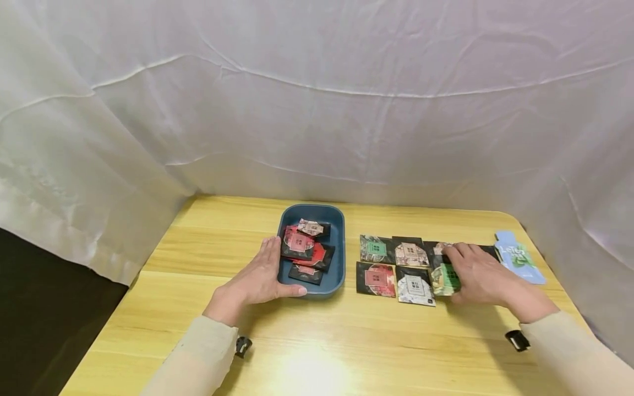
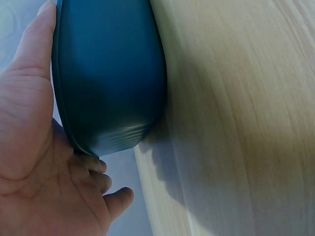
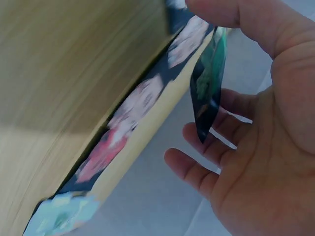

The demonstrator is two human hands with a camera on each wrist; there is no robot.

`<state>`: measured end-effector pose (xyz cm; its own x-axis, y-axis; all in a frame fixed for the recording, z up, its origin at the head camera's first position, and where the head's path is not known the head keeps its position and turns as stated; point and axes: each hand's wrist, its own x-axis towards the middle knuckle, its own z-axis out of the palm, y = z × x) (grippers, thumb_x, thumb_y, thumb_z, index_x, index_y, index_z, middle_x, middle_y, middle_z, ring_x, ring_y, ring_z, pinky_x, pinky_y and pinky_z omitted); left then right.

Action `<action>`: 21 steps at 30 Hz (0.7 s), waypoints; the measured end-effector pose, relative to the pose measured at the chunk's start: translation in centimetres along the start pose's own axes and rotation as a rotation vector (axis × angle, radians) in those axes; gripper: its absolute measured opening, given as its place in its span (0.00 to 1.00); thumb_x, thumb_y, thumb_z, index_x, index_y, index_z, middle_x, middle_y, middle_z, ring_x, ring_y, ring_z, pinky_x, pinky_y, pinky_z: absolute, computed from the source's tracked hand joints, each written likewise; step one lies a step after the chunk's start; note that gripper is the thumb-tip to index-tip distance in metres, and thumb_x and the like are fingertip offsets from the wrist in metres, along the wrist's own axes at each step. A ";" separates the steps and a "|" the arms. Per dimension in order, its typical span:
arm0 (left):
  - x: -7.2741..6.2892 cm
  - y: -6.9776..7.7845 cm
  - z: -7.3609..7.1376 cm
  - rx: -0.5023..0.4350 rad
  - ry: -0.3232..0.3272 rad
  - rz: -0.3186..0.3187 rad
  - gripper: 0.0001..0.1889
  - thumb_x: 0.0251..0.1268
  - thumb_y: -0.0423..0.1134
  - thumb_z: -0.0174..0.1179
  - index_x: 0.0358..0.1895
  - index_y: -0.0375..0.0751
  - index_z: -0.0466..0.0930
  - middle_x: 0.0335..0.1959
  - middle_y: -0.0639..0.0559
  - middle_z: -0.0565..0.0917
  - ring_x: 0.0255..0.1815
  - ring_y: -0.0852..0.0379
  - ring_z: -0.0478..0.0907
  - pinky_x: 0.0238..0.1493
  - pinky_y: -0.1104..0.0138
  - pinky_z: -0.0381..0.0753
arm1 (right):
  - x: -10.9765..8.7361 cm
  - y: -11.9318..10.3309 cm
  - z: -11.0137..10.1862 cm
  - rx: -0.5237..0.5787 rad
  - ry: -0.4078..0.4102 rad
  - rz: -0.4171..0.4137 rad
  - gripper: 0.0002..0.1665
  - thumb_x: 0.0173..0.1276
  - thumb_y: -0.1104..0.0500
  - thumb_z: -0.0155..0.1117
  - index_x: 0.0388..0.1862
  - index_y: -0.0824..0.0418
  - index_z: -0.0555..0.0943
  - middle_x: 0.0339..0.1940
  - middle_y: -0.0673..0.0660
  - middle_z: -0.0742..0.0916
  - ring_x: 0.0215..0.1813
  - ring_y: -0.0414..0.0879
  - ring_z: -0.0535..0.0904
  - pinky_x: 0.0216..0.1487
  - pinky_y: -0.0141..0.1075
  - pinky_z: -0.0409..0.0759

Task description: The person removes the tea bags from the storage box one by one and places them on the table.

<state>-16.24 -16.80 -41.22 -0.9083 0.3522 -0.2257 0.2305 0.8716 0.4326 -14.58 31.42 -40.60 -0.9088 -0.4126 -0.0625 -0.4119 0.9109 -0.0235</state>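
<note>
My left hand [image 1: 257, 275] rests against the near left corner of a dark blue plastic box [image 1: 338, 242]. Its fingers lie straight along the left wall, and the thumb stretches along the near rim. Several black sachets with red and pink labels [image 1: 299, 243] lie loosely overlapped inside. Over on the right, my right hand [image 1: 477, 275] pinches a green-labelled sachet [image 3: 209, 83] between thumb and fingers, tilted up off the table. Beside it lie a white-labelled sachet [image 1: 416, 286] and a red-labelled one [image 1: 375, 279].
Behind these lie a dark green sachet [image 1: 376, 249] and a beige-labelled sachet [image 1: 410, 252], with more black ones partly hidden under my right hand. A light blue pouch [image 1: 520, 258] sits near the right edge of the wooden table [image 1: 371, 341]. White cloth [image 1: 317, 126] hangs around the table.
</note>
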 end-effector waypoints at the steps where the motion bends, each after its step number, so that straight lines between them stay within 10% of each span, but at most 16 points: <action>1: 0.0 0.0 0.0 -0.001 0.000 0.002 0.76 0.54 0.78 0.68 0.85 0.32 0.30 0.88 0.35 0.35 0.89 0.40 0.32 0.87 0.47 0.46 | -0.3 0.3 0.1 0.002 -0.025 0.007 0.65 0.45 0.42 0.88 0.73 0.73 0.68 0.69 0.80 0.75 0.69 0.79 0.71 0.67 0.71 0.73; 21: -0.1 0.0 0.0 -0.030 -0.002 0.005 0.76 0.54 0.76 0.70 0.86 0.32 0.29 0.88 0.35 0.35 0.89 0.39 0.32 0.87 0.46 0.46 | -1.0 1.2 2.7 0.081 -0.110 0.036 0.64 0.38 0.46 0.86 0.73 0.71 0.70 0.69 0.76 0.77 0.72 0.84 0.67 0.66 0.77 0.69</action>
<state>-16.16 -16.84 -41.23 -0.9066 0.3572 -0.2248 0.2247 0.8594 0.4593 -14.03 32.91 -43.21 -0.9084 -0.3805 -0.1732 -0.3683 0.9244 -0.0994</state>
